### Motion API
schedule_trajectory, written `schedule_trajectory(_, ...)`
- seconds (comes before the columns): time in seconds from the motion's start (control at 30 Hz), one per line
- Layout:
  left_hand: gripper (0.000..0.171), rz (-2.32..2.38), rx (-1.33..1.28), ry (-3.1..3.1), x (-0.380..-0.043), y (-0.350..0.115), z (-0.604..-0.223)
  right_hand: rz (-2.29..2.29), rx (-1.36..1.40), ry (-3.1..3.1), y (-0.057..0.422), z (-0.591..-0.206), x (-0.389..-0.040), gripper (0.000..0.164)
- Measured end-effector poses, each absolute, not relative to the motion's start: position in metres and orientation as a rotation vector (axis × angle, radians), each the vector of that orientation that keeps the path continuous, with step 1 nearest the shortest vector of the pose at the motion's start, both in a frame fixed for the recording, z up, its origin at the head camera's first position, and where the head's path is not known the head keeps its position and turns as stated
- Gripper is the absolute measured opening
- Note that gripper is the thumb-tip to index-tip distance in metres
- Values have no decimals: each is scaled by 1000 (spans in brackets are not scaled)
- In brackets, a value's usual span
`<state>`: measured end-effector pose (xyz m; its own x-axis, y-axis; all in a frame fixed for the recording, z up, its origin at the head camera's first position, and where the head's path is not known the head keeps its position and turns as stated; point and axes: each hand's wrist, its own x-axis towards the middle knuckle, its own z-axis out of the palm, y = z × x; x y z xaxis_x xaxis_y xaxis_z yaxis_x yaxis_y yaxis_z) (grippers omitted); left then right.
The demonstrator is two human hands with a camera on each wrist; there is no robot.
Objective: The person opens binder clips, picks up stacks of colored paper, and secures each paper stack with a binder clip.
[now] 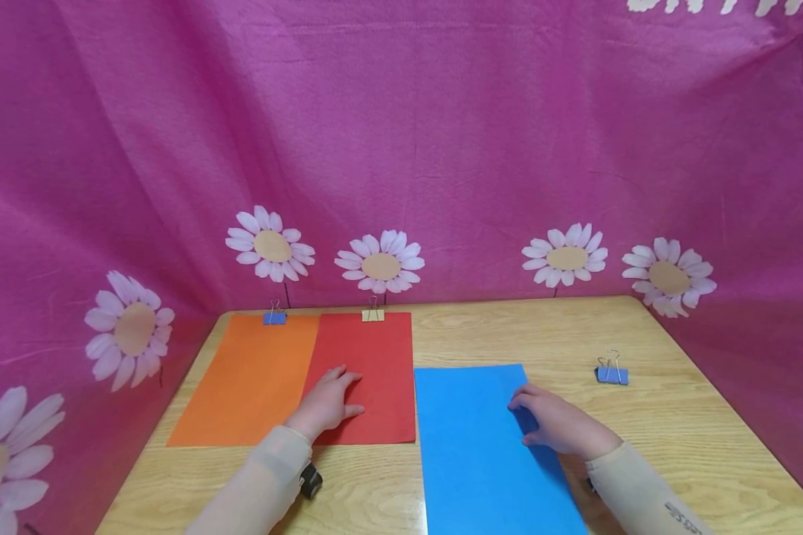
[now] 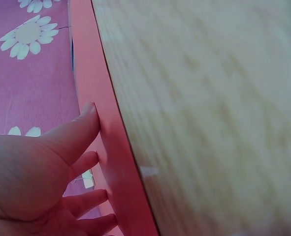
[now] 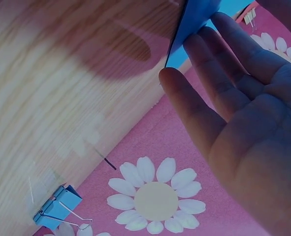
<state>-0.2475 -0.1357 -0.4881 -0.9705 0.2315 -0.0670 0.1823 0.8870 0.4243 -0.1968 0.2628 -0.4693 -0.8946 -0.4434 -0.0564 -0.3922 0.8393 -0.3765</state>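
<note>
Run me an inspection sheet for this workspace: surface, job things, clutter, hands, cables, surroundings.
Surface: wood-grain table.
Job things: orange sheet with far blue clip at its far edge; red sheet with yellow clip at its far edge; blue sheet, no clip visible on it; another blue clip right of it.
Clutter: nothing seen.
Hands: left hand on red sheet; right hand at blue sheet's right edge.
Cables: nothing seen.
Surroundings: magenta cloth with daisies.

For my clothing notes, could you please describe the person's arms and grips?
The left sleeve and right sleeve are pale beige; the right carries a dark, unreadable marking, and a black object shows beside the left. Left grip and right grip are gloveless.
</note>
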Motion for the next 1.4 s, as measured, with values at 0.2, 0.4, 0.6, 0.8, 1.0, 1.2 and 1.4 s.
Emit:
schedule_trajectory(0.2,66,641,323,2939,-247,-136,-488,-545,-665,2876,264,-470,-197,46)
schedule_trajectory(0.4,67,647,317,2932,-247,-136,-488,-538,-698,2884,265,-472,-197,45)
schedule_trajectory(0.6,68,649,309,2922,-247,-136,-487,-536,-688,2884,265,-473,-197,45)
schedule_trajectory(0.8,63,591,342,2945,-245,-131,-483,-541,-660,2881,266,-472,-196,46)
schedule_trajectory(1.0,54,499,444,3002,-235,-114,-475,-534,-679,2887,266,-473,-196,46)
schedule_trajectory(1.2,63,606,506,2978,-214,-90,-464,-530,-718,2891,266,-473,-196,46)
schedule_trajectory(1.4,66,536,696,2934,-192,-65,-461,-542,-723,2888,266,-474,-196,46)
